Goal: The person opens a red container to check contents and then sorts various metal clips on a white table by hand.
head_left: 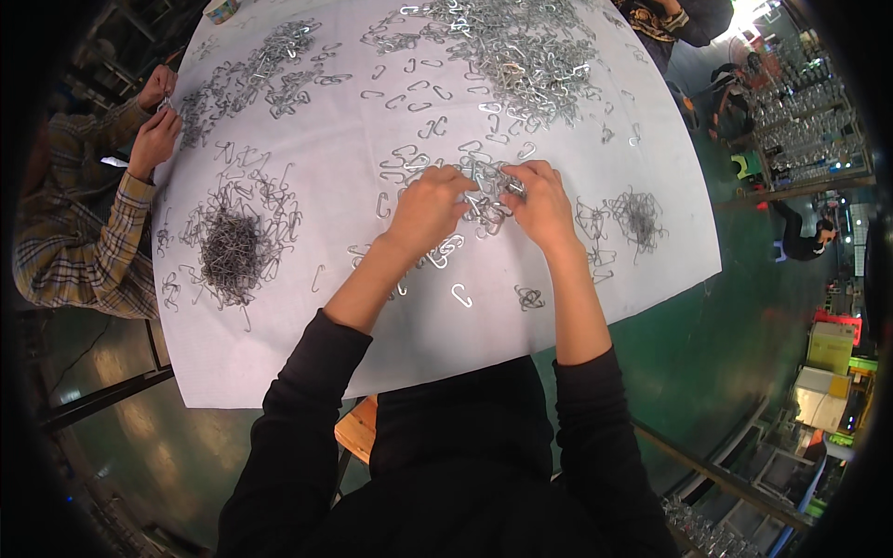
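A cluster of metal hooks (pixel 482 179) is spread near the middle of the table (pixel 279 363). It is flanked by the left hand (pixel 433 205) and the right hand (pixel 539 205), both with fingers narrowly bent; whether a hook is gripped in either cannot be told. A bigger hook pile (pixel 521 65) is heaped toward the far edge, a dark wire pile (pixel 231 249) toward the left edge.

Left fingers (pixel 452 176) and right fingers (pixel 537 170) touch loosely clustered metal hooks (pixel 484 171) on a white-topped table (pixel 251 363)
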`<state>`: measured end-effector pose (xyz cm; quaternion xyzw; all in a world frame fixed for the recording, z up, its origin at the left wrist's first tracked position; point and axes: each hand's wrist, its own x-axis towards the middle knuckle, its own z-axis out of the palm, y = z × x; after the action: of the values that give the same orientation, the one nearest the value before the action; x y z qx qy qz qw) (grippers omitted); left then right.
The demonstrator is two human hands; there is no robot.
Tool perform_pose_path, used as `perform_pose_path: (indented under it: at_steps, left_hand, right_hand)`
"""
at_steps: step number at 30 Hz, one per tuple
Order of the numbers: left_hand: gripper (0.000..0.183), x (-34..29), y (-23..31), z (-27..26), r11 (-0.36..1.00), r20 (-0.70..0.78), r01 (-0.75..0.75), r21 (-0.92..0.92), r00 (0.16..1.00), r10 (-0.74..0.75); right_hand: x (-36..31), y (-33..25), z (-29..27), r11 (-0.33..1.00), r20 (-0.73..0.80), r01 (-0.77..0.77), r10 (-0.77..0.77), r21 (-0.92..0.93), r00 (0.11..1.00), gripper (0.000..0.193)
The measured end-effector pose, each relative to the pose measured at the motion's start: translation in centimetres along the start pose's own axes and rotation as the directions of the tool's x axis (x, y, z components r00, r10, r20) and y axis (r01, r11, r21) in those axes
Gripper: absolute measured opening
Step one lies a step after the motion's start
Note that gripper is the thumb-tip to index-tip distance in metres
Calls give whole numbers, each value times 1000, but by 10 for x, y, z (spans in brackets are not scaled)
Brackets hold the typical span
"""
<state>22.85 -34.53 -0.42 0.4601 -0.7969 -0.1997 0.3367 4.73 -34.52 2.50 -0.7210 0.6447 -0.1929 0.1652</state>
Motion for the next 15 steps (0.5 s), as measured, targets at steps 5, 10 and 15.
perform_pose_path:
  at_steps: [5, 10, 15]
  left_hand:
    - [13, 2, -2, -6, 987, 180, 161, -3, 971, -157]
    - [10, 10, -3, -39, 868, 149, 389, -310, 921, -360]
    - [22, -2, -12, -55, 916, 2, 352, -194, 934, -358]
  right_hand:
    - [-11, 10, -5, 999, -110, 21, -17, 33, 994, 32]
    - [-15, 5, -6, 958, 27, -58, 52, 281, 998, 28]
    - [-30, -12, 9, 1000, 38, 22, -22, 20, 999, 18]
